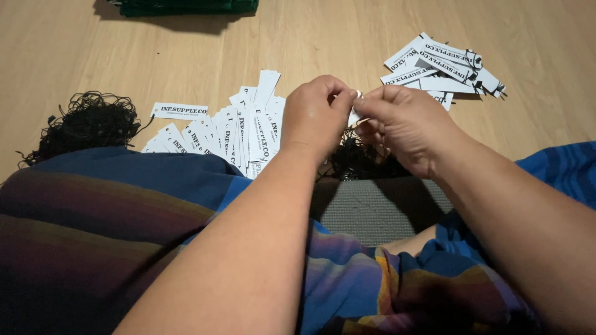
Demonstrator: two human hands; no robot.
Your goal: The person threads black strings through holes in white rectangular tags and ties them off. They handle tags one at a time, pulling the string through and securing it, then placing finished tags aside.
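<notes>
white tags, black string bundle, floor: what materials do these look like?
White tags: likely matte card stock; flat, stiff, crisp-edged strips with punched holes, no sheen.
Black string bundle: thin cord or thread, possibly elastic; loose curly tangle. Fibre cannot be told.
Floor: wood or wood-look laminate; pale grain lines, soft satin glare.
Left hand and right hand pinch one tag between them.

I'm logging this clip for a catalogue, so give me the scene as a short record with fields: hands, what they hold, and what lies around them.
left hand: fingers pinched on a small white tag, shared with the other hand
right hand: pinching the same tag from the right
fanned tags: white paper tags spread on the wooden floor, left of the hands
strung tags: smaller pile with black cords, upper right
loose cords: black tangle, far left
lap: striped cloth
</notes>
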